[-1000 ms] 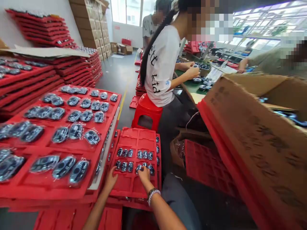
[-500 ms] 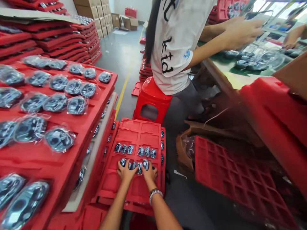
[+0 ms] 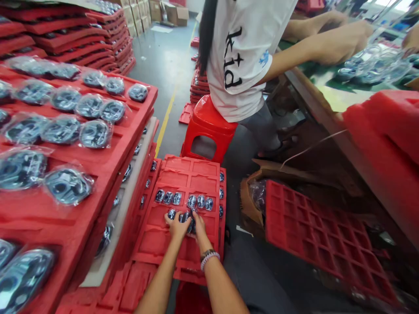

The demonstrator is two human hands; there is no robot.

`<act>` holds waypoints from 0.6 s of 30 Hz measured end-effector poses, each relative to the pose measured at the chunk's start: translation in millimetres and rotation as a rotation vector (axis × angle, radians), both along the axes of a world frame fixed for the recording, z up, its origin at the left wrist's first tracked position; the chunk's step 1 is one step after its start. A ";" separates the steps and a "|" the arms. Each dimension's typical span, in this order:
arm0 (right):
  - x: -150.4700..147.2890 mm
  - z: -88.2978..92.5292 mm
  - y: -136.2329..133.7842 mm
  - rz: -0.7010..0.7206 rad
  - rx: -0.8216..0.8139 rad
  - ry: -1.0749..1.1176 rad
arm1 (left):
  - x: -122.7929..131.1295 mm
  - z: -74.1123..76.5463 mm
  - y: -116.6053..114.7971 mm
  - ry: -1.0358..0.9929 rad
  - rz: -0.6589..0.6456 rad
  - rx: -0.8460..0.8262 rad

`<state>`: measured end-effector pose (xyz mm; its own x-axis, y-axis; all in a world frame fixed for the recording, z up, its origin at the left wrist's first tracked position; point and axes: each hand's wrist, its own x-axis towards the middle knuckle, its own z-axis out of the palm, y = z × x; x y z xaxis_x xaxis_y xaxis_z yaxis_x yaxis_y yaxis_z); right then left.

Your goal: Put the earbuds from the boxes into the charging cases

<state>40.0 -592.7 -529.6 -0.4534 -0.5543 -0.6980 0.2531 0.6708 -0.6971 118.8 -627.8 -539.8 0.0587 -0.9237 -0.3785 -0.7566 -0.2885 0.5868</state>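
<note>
Both forearms reach forward from the lower edge and lean toward each other, a beaded bracelet [image 3: 209,258] on the right wrist. The left hand [image 3: 178,225] arches over a row of glossy oval casings [image 3: 184,216], palm down, fingers spread to the row's left end and thumb near its right. The right hand [image 3: 198,224] stands closer to edge-on, fingertips against the right end. Both touch the casings; whether either truly grips one, the overlapping fingers leave unclear.

This row sits on the topmost red tray [image 3: 204,183], in front of the person. Handling it well probably calls for light, equal pressure from both ends, fingertips low on the sides, since smooth casings could slide or ride up over one another. Keeping the wrists level should help hold the row straight.

Just beyond the fingertips lie two groups of three, the left trio [image 3: 168,198] and the right trio [image 3: 200,201]; a careful reach leaves these unbumped. Farther off stands a red plastic stool [image 3: 209,122] with a co-worker [image 3: 244,98] seated on it.
</note>
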 end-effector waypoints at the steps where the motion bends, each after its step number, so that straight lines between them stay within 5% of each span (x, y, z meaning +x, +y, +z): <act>1: 1.5 2.1 0.2 -0.032 -0.021 -0.059 | 0.0 -2.0 -1.0 0.022 0.002 0.001; 10: 2.3 33.1 4.8 -0.071 -0.122 -0.346 | 16.2 -5.4 13.6 0.177 0.033 -0.082; 18: 5.9 88.7 45.0 0.119 -0.099 -0.343 | 36.7 35.3 76.1 0.283 0.141 -0.145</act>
